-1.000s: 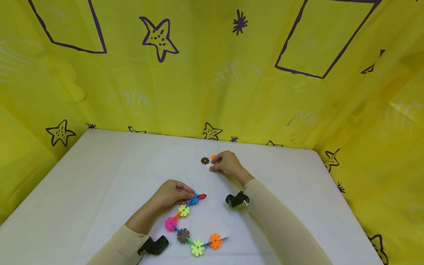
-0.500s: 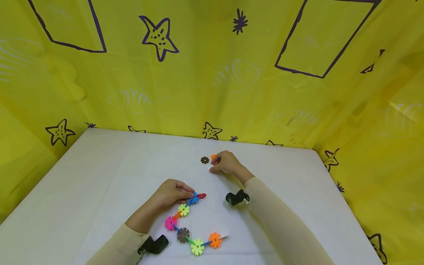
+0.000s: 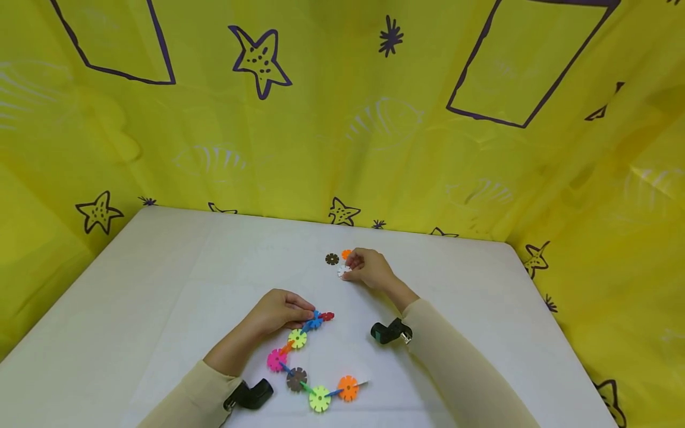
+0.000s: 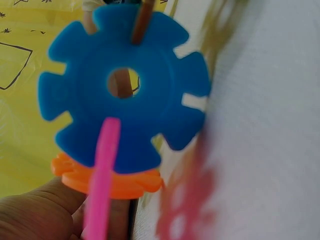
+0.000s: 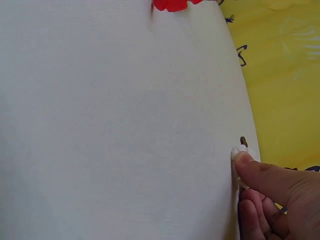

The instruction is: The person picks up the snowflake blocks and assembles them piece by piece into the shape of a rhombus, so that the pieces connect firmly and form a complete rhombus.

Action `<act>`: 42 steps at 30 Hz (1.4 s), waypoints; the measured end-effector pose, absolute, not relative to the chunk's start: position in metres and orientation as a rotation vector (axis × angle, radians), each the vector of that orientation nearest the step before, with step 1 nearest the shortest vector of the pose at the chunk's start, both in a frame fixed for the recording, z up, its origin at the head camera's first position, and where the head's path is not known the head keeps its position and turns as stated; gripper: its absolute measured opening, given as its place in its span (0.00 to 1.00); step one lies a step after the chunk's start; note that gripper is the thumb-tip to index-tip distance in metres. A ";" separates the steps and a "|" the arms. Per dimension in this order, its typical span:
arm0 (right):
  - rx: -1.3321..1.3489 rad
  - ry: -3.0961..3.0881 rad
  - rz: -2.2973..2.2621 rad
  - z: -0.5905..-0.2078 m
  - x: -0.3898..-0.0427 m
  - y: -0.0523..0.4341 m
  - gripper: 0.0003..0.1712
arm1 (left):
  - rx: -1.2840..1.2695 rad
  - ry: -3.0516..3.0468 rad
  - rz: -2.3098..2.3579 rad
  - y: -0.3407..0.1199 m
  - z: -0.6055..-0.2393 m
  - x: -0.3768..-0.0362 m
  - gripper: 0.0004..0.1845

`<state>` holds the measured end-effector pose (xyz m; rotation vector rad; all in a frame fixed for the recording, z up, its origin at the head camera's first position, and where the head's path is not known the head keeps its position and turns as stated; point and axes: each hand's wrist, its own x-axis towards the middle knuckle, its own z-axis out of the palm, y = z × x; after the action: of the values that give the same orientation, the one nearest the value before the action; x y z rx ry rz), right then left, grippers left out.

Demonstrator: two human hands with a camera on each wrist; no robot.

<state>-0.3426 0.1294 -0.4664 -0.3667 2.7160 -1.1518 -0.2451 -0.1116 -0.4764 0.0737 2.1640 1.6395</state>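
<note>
Your left hand is pinching the blue plastic snowflake disc on the colourful chain of discs. Your right hand is pinching a white plastic snowflake disc on the white table.

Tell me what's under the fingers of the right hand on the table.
A white snowflake disc lies under the right hand's fingertips, partly covered. An orange disc peeks out beside them; the rest under the hand is hidden.

Three loose toothed discs lie above centre of the frame — brown, orange, white. The chain at lower centre has seven flat discs — and two hands.
</note>
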 end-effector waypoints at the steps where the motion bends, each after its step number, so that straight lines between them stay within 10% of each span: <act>1: -0.366 2.714 -1.183 -0.468 -0.340 0.131 0.16 | 0.073 2.165 1.639 -0.111 -0.476 -0.245 0.10; 42: -0.311 2.261 -1.640 -0.480 -0.257 0.138 0.15 | 0.083 2.183 1.626 -0.111 -0.476 -0.245 0.09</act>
<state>-0.2572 0.1380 -0.4804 -0.3110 2.2608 -1.6401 -0.2450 -0.1106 -0.4759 0.0831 2.1830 1.6259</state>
